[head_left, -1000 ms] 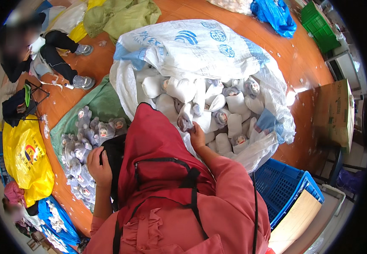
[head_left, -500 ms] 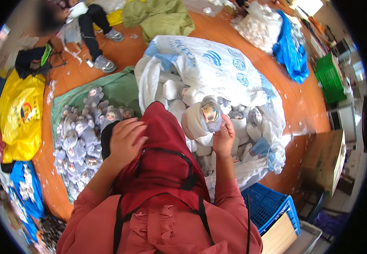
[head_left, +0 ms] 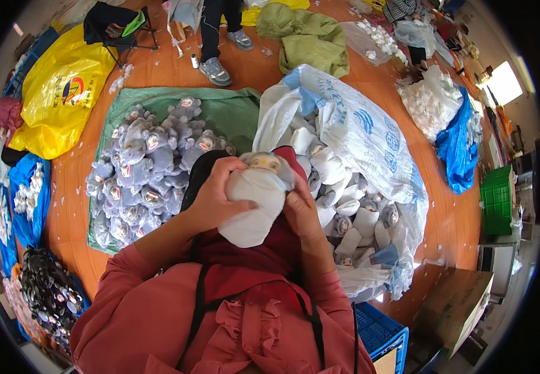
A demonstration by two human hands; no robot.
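Over my lap, on a dark red apron [head_left: 285,255], I hold a plush toy [head_left: 254,206] with a smooth white body and a grey furry head around a small face. My left hand [head_left: 217,196] grips the white side, thumb across it. The fingers of my right hand [head_left: 300,202] close on the grey rim at the opposite side. To the right, a large white woven sack [head_left: 357,124] lies open, showing similar white-and-grey toys [head_left: 366,224]. At the left, finished-looking grey plush toys [head_left: 139,168] are heaped on a green cloth [head_left: 232,103].
A blue plastic crate [head_left: 379,333] stands close by my right side, with a cardboard box [head_left: 454,305] beyond it. Yellow sacking [head_left: 64,93] lies at the far left. Ahead, a person's legs [head_left: 213,37] stand near a folding stool [head_left: 117,28]. A green crate [head_left: 497,199] is at right.
The plush toy has come from above the sack to over my lap, its white side now toward me. My left hand, empty before, has taken hold of it. The view has shifted.
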